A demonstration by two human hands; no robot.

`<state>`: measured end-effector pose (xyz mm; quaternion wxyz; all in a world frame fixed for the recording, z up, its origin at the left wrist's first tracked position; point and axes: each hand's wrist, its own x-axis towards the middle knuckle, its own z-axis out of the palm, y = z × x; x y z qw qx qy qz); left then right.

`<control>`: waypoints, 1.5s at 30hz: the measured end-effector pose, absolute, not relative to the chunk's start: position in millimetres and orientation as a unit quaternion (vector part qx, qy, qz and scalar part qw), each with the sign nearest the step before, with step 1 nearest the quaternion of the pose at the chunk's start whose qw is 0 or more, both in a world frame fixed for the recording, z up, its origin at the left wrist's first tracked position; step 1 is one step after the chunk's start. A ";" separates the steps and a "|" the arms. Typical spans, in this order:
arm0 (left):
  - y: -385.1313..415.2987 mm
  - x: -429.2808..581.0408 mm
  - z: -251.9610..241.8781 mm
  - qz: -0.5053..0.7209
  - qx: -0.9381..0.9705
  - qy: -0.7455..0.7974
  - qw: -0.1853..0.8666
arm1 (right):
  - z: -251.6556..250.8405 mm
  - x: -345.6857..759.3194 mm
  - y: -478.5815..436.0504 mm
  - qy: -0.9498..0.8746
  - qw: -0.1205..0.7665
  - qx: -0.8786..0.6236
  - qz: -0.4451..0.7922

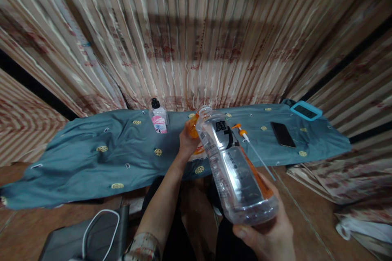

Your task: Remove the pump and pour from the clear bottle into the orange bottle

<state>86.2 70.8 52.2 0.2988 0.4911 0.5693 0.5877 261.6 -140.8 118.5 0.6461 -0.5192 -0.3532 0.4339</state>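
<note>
My right hand is wrapped round the base of a large clear plastic bottle with black lettering, tilted so its open neck points away toward an orange bottle. My left hand grips that orange bottle, which stands on the teal cloth; the clear bottle's mouth is right at its top. An orange-and-white pump head with a long tube lies on the cloth just right of the bottles.
A small clear bottle with a black cap and pink label stands at the back of the cloth. A black phone and a blue-framed device lie to the right. A striped curtain hangs behind. A dark case with a white cable lies on the floor.
</note>
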 end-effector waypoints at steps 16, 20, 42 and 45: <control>68.2 88.8 59.7 0.582 0.473 0.585 0.309 | 128.9 254.2 -139.7 -0.321 0.649 -0.533 0.437; 68.6 88.0 57.8 0.575 0.479 0.588 0.306 | 127.9 253.6 -139.8 -0.317 0.654 -0.535 0.431; 67.7 87.2 61.3 0.570 0.481 0.592 0.306 | 109.7 266.2 -141.5 -0.378 0.635 -0.526 0.421; 67.6 86.5 60.2 0.571 0.483 0.589 0.305 | 106.8 268.7 -141.4 -0.388 0.634 -0.525 0.415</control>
